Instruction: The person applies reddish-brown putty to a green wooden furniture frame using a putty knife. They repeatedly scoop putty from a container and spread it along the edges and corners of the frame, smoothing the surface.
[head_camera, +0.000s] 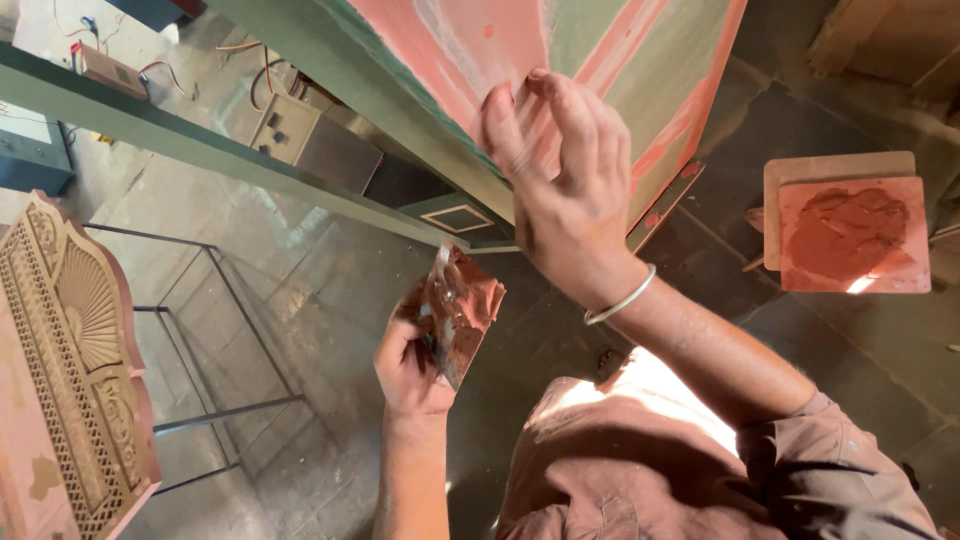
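I see the left hand (408, 360) clamped on a putty-smeared scraper (458, 310); the right hand (560, 190), fingers spread, seemingly presses the green panel (600, 40).

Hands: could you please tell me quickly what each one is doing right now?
Left hand: closed on a putty-smeared scraper.
Right hand: open, fingertips pressing the painted panel.

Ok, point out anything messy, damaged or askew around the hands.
Nothing looks broken. The green panel is patchily smeared with reddish putty, green showing through in streaks where the right hand touches it. The scraper in the left hand is caked with the same putty, and a lumpy heap sits on the square board.
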